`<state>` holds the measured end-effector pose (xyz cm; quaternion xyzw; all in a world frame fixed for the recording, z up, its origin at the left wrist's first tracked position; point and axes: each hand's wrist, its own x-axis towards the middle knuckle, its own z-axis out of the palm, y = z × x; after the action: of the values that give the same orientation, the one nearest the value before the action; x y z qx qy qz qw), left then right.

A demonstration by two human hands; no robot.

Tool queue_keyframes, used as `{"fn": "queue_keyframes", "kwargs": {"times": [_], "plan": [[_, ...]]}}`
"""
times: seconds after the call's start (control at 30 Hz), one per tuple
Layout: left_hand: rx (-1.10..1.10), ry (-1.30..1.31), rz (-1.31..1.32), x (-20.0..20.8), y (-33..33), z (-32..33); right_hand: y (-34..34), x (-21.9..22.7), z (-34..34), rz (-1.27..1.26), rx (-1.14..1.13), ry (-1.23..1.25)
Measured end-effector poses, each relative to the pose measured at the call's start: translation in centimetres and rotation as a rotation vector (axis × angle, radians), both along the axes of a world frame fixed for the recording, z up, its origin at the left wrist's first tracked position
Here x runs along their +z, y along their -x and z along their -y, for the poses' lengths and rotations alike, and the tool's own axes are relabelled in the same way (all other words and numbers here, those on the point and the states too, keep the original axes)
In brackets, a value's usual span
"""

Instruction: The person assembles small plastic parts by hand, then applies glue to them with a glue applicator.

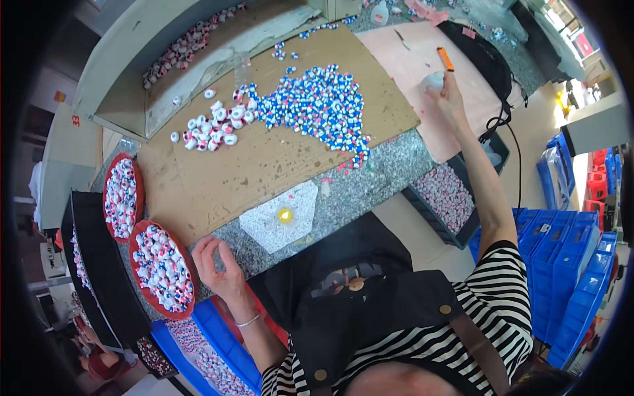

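Observation:
My right hand reaches out to the far right, its fingers closed on a whitish, rounded, bottle-like thing above a pale pink sheet. By the table's near left edge is my left hand, fingers loosely curled and apart, with nothing visible in it. Beside it stands a red basket full of small white, blue and pink pieces. Between my hands, a small round yellow thing with a pale centre sits on a white speckled sheet.
Cardboard carries a heap of small blue-and-white pieces and larger white round pieces. A second red basket, a blue bin and a dark crate hold more. An orange-handled cutter lies at far right.

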<state>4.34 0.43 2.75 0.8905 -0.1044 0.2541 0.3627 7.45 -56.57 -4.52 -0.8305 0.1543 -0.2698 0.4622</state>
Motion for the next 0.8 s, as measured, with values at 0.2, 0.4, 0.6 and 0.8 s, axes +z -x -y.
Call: {"fn": "queue_keyframes", "kwargs": {"times": [0.2,0.4,0.6,0.8], "plan": [[0.018,-0.039,0.034,0.9,-1.0,0.0,2.4,6.7,-11.4,0.259,-0.303,0.487],[-0.18,0.091,-0.035,1.4,-6.5,2.5,5.5,8.4,-21.0,0.042,0.546,0.649],[-0.287,0.092,-0.041,0.5,-12.9,4.7,4.5,8.5,-21.7,-0.058,0.64,0.831],[-0.268,-0.354,0.041,-2.0,-16.2,7.4,4.5,8.2,-22.5,-0.034,0.626,0.955]]}}
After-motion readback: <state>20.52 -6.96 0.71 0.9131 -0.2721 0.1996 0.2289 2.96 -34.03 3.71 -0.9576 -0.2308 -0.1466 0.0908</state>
